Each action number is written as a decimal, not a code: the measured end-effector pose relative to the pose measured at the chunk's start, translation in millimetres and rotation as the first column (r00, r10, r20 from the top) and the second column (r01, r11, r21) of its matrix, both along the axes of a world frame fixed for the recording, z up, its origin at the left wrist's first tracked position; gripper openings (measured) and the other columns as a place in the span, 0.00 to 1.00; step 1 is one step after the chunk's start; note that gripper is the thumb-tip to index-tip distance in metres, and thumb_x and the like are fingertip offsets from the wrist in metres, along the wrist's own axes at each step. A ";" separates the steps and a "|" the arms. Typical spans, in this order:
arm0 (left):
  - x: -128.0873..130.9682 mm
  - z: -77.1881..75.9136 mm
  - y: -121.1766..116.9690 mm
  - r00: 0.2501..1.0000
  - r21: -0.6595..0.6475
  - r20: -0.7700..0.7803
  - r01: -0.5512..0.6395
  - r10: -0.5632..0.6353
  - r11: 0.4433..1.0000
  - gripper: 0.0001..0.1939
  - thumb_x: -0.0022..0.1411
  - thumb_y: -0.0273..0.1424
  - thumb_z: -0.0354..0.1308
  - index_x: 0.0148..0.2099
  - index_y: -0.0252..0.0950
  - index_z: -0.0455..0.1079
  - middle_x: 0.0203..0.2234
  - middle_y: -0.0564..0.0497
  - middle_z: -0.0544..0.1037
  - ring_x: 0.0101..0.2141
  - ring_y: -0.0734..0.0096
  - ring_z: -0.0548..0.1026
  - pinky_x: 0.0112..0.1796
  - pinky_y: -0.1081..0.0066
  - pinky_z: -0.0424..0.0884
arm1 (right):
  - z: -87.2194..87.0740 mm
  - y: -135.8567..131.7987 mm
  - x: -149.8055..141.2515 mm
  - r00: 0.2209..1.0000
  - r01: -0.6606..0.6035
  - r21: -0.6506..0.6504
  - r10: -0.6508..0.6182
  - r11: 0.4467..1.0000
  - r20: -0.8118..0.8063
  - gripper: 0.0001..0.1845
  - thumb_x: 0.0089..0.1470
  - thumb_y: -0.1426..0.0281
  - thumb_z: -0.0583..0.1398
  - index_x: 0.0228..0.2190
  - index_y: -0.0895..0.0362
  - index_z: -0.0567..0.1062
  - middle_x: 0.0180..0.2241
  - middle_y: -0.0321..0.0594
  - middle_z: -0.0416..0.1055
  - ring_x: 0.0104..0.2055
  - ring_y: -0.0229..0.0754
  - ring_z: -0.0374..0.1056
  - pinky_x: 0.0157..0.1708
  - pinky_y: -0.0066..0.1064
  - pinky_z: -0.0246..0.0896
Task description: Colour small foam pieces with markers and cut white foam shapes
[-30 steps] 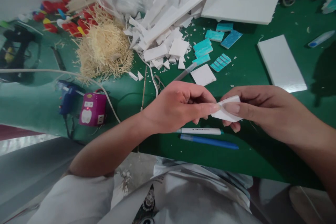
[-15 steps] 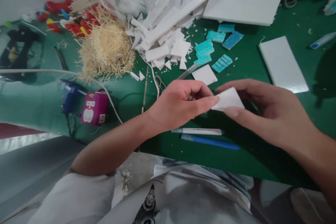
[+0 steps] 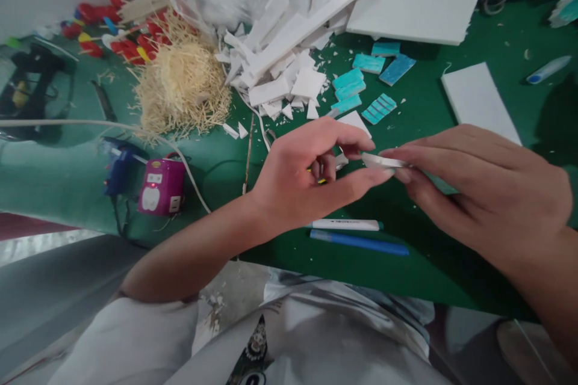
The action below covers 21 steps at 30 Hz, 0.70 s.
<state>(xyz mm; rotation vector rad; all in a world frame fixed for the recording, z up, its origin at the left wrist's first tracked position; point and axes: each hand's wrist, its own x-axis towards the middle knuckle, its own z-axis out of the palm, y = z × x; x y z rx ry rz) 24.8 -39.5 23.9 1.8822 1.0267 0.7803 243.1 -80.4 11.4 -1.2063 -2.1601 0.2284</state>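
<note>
A small, thin white foam-board piece (image 3: 383, 160) is held edge-on above the table. My right hand (image 3: 483, 186) pinches its right end between thumb and fingers. My left hand (image 3: 307, 174) has its thumb against the lower edge of the piece and its index finger at the left end. The other left fingers are curled, and something pale with a bit of yellow shows among them, too hidden to name. Below the hands lie a white marker (image 3: 347, 225) and a blue pen (image 3: 359, 242). Just beyond is a square white piece (image 3: 356, 123), partly covered by my left hand.
Turquoise-painted pieces (image 3: 347, 84) lie past the hands, by a heap of white foam scraps (image 3: 280, 81). A larger white board (image 3: 481, 102) is at right. Wood shavings (image 3: 185, 84), a blue glue gun (image 3: 121, 162), a magenta power adapter (image 3: 161, 186) and a white cable (image 3: 90, 124) occupy the left.
The white piece has turned from showing its flat face to lying edge-on. My left index finger has lifted and opened away from the thumb. My right fingers have closed further over the piece.
</note>
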 end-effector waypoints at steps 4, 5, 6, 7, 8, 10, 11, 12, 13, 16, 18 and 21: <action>-1.9 -0.9 -3.2 0.999 0.135 -0.035 0.046 -0.042 0.990 0.03 0.67 0.33 0.66 0.39 0.41 0.80 0.33 0.52 0.83 0.28 0.76 0.74 0.31 0.72 0.74 | 1.4 -3.1 -0.9 0.987 0.005 -0.193 -0.036 0.981 -0.156 0.09 0.64 0.69 0.62 0.37 0.44 0.82 0.38 0.36 0.85 0.38 0.44 0.80 0.39 0.38 0.74; -2.3 -1.5 -3.6 0.998 0.157 -0.040 0.052 -0.047 0.986 0.04 0.68 0.34 0.65 0.38 0.41 0.80 0.32 0.52 0.83 0.28 0.75 0.74 0.31 0.71 0.75 | 0.5 -3.8 -0.3 0.981 -0.009 -0.221 -0.034 0.975 -0.192 0.08 0.63 0.69 0.62 0.37 0.44 0.82 0.38 0.36 0.85 0.39 0.44 0.80 0.39 0.38 0.74; -2.8 -2.3 -3.9 0.998 0.175 -0.047 0.057 -0.049 0.983 0.05 0.68 0.34 0.65 0.39 0.41 0.80 0.32 0.52 0.83 0.28 0.74 0.75 0.31 0.71 0.75 | -0.7 -4.2 0.3 0.974 -0.017 -0.234 -0.036 0.972 -0.222 0.07 0.63 0.68 0.63 0.38 0.44 0.82 0.39 0.36 0.85 0.40 0.44 0.80 0.40 0.38 0.73; -3.2 -3.1 -4.1 0.997 0.193 -0.056 0.061 -0.051 0.979 0.05 0.68 0.34 0.65 0.39 0.41 0.80 0.32 0.52 0.83 0.28 0.74 0.76 0.31 0.70 0.75 | -2.0 -4.4 0.9 0.970 -0.030 -0.207 -0.022 0.978 -0.243 0.06 0.63 0.67 0.64 0.39 0.44 0.82 0.40 0.36 0.85 0.41 0.44 0.80 0.41 0.37 0.73; -3.6 -4.1 -4.2 0.996 0.213 -0.065 0.071 -0.058 0.974 0.05 0.69 0.33 0.65 0.39 0.41 0.80 0.32 0.52 0.83 0.29 0.74 0.77 0.32 0.70 0.76 | -3.0 -4.2 1.3 0.967 -0.027 -0.163 -0.015 0.986 -0.253 0.05 0.62 0.66 0.64 0.39 0.44 0.82 0.41 0.36 0.84 0.43 0.44 0.80 0.41 0.38 0.73; -4.1 -5.8 -4.1 0.994 0.271 -0.069 0.102 -0.086 0.957 0.04 0.69 0.31 0.64 0.39 0.41 0.80 0.33 0.52 0.84 0.32 0.72 0.79 0.35 0.70 0.77 | -3.0 -3.2 1.6 0.973 -0.003 -0.084 -0.016 0.996 -0.230 0.05 0.61 0.64 0.66 0.40 0.44 0.82 0.43 0.38 0.84 0.45 0.45 0.80 0.43 0.38 0.73; -4.3 -6.6 -3.9 0.992 0.301 -0.063 0.123 -0.109 0.946 0.04 0.69 0.29 0.64 0.39 0.41 0.79 0.33 0.52 0.84 0.34 0.72 0.80 0.37 0.70 0.77 | -1.8 -2.7 1.5 0.976 -0.018 -0.075 0.002 0.997 -0.219 0.05 0.60 0.66 0.67 0.39 0.45 0.82 0.42 0.38 0.84 0.44 0.44 0.80 0.43 0.38 0.73; -4.2 -7.1 -3.7 0.990 0.325 -0.055 0.144 -0.133 0.935 0.05 0.69 0.27 0.63 0.39 0.41 0.79 0.33 0.52 0.84 0.35 0.72 0.81 0.38 0.70 0.77 | 0.0 -2.2 1.2 0.978 -0.023 -0.079 0.006 0.997 -0.207 0.05 0.59 0.68 0.68 0.38 0.45 0.81 0.41 0.37 0.84 0.43 0.44 0.80 0.42 0.38 0.73; -4.1 -7.5 -3.5 0.987 0.343 -0.050 0.158 -0.150 0.926 0.05 0.69 0.26 0.63 0.39 0.41 0.78 0.34 0.52 0.85 0.36 0.71 0.81 0.39 0.70 0.77 | 2.2 -2.0 0.9 0.979 -0.029 -0.091 0.009 0.995 -0.206 0.05 0.59 0.69 0.68 0.36 0.44 0.81 0.39 0.37 0.84 0.41 0.44 0.80 0.42 0.38 0.74; -3.8 -7.0 -3.7 0.986 0.348 -0.072 0.168 -0.152 0.922 0.06 0.69 0.28 0.63 0.38 0.42 0.78 0.35 0.51 0.85 0.38 0.70 0.82 0.41 0.68 0.78 | 7.4 -3.3 -0.7 0.973 -0.008 -0.187 -0.035 0.982 -0.227 0.05 0.60 0.67 0.66 0.32 0.43 0.81 0.37 0.36 0.84 0.39 0.46 0.79 0.40 0.42 0.74; -3.7 -5.8 -4.7 0.986 0.334 -0.082 0.162 -0.142 0.929 0.06 0.70 0.28 0.63 0.38 0.42 0.78 0.35 0.51 0.85 0.38 0.70 0.82 0.41 0.68 0.78 | 7.9 -5.7 -2.1 0.962 0.018 -0.252 -0.085 0.968 -0.258 0.05 0.60 0.66 0.66 0.32 0.43 0.81 0.37 0.37 0.83 0.39 0.47 0.79 0.40 0.43 0.74; -3.7 -4.1 -6.6 0.992 0.262 -0.059 0.124 -0.113 0.957 0.05 0.69 0.29 0.64 0.38 0.42 0.79 0.34 0.52 0.84 0.35 0.72 0.82 0.39 0.70 0.78 | 5.1 -9.5 -4.7 0.931 0.012 -0.327 -0.129 0.945 -0.340 0.04 0.61 0.67 0.66 0.33 0.44 0.81 0.37 0.36 0.82 0.40 0.46 0.78 0.41 0.41 0.74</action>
